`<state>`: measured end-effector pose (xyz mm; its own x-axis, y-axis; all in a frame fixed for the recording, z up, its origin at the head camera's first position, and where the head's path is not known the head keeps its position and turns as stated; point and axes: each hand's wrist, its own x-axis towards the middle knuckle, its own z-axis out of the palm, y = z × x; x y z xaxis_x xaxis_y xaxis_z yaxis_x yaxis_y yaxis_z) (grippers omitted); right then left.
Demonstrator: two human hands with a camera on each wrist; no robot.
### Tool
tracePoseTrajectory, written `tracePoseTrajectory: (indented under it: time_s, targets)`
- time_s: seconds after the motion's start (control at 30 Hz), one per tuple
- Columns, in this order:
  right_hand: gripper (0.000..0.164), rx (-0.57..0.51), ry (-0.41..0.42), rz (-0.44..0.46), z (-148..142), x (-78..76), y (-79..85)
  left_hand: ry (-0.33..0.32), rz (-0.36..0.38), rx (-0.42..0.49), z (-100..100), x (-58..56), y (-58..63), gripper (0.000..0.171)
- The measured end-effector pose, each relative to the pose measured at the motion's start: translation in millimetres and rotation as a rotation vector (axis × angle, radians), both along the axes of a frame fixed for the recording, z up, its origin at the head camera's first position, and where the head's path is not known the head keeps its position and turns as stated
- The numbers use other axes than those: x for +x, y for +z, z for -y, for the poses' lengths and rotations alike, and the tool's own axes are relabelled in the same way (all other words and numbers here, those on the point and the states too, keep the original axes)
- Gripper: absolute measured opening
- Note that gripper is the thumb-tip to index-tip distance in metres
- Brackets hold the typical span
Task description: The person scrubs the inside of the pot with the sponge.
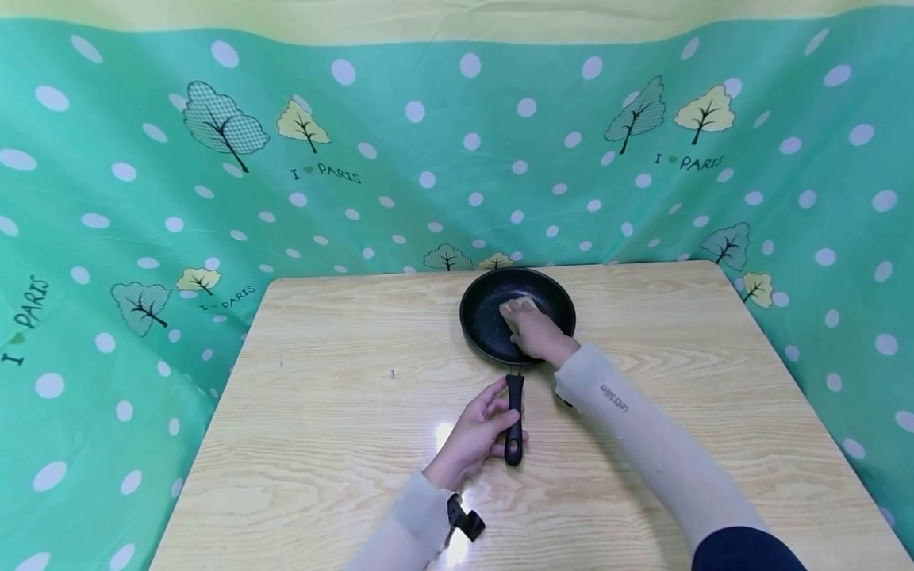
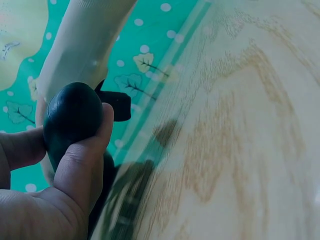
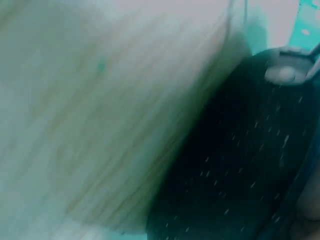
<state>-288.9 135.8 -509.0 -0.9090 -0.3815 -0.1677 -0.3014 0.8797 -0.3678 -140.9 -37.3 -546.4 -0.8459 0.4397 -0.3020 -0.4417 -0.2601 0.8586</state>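
A black frying pan (image 1: 489, 313) with a pale-speckled inside is at the back middle of the wooden table, its handle (image 1: 515, 390) pointing toward me. My left hand (image 1: 471, 432) grips that handle, thumb across its top and fingers around its side. In the left wrist view the handle's rounded end (image 2: 75, 112) sits between thumb and fingers. Reaching into the pan from the right, my right hand (image 1: 537, 331) presses a small beige cloth or sponge (image 1: 527, 302) against the bottom; the hand mostly covers it. Blurred in the right wrist view is the pan's speckled surface (image 3: 235, 170).
The light wooden table (image 1: 343, 444) reaches back to a green dotted curtain (image 1: 400, 159), which also hangs along both sides. A black strap mount (image 1: 466, 519) is on the left wrist. Two small dark marks show on the tabletop, left of the pan.
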Motion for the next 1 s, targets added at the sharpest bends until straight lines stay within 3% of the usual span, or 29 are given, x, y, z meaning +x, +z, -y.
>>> tracePoseTrajectory:
  time_s: [0.43,1.0]
  targets:
    - [0.061,-0.017,-0.008,0.002,18.6,11.2,0.4,0.0,-0.006,0.002,-2.0,-0.2,-0.6,0.069]
    - [0.061,0.04,0.101,-0.05,41.7,-4.1,-1.2,-0.01,-0.011,0.004,-1.6,-0.2,-0.4,0.07]
